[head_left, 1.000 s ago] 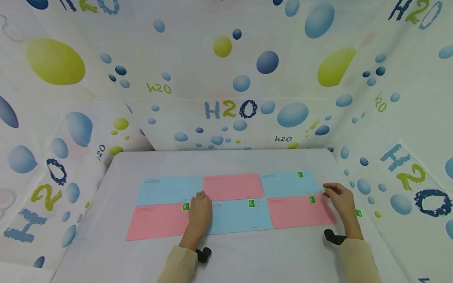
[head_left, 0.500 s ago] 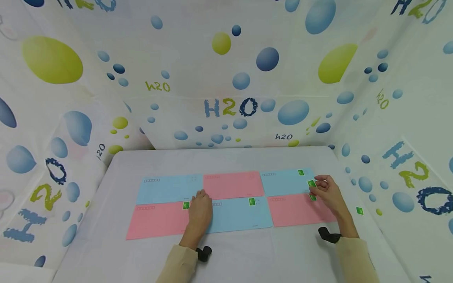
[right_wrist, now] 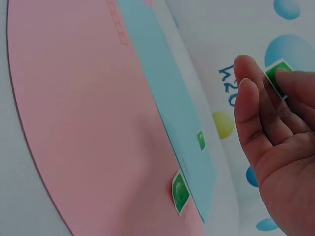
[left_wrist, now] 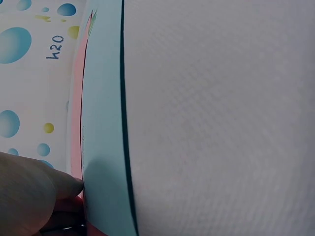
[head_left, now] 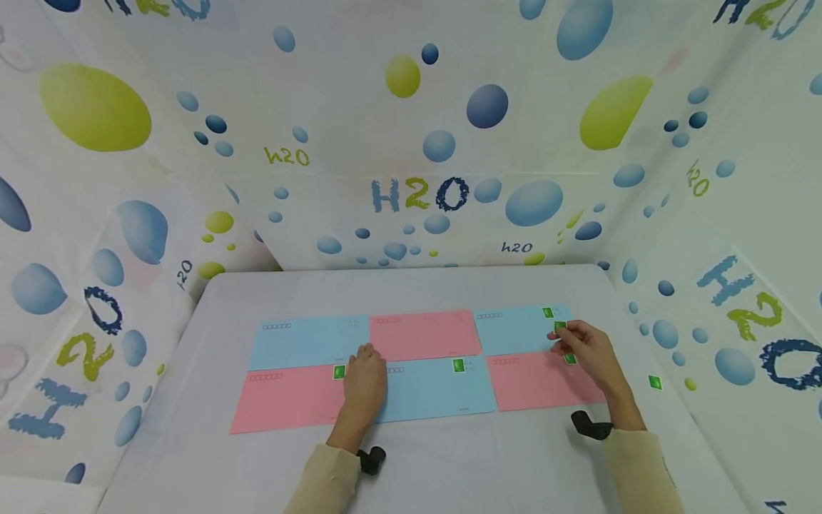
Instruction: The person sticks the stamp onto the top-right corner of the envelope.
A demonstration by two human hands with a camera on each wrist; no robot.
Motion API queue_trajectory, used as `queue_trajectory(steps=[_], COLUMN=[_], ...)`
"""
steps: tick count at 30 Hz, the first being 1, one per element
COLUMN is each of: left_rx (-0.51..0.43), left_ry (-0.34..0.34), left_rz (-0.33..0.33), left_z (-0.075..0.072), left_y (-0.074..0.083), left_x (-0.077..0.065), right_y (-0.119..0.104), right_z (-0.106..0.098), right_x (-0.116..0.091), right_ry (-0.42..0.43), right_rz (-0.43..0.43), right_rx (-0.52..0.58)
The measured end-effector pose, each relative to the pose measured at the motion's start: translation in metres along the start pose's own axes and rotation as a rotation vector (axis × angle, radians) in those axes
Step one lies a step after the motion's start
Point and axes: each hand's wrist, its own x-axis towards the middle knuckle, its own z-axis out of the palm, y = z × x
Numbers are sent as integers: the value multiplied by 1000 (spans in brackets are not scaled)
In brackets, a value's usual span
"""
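Between the thumb and fingertips of my right hand (head_left: 594,357), a green stamp with a white border (right_wrist: 273,74) is pinched. This hand hovers over the right end of the back-right blue envelope (head_left: 514,339). That envelope bears a stamp (head_left: 548,313) near its corner, and the front-right pink envelope (head_left: 533,389) has another (right_wrist: 180,192), partly behind the hand in the head view. My left hand (head_left: 364,382) rests where the front pink envelope (head_left: 285,407) and front-middle blue envelope (head_left: 439,392) meet, its fingertips at the back row's edge. Each of these two also shows a stamp.
Two further envelopes, one blue (head_left: 302,346) and one pink (head_left: 424,339), lie in the back row; no stamp shows on either. A loose green stamp (head_left: 655,383) lies right of my right wrist. Patterned cloth (head_left: 417,128) surrounds the white table (head_left: 424,471).
My right hand has moved left from beyond the envelopes' right end to over the back-right blue envelope, carrying the pinched stamp. My left hand has stayed in place.
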Motion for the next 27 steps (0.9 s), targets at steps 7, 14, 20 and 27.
queue_trajectory(steps=[7, 14, 20, 27], left_rx=[-26, -16, -34, -42], left_ry=[9, 0, -1, -7], left_rz=[-13, -19, -31, -35], left_z=[-3, -3, -5, -3], left_y=[1, 2, 2, 2], left_x=[-1, -2, -2, -2], right_y=[-11, -23, -28, -38], right_z=[3, 11, 19, 34], right_x=[2, 2, 8, 18], right_ry=[9, 63, 71, 53], right_rz=[69, 94, 39, 8], right_rx=[36, 81, 52, 111])
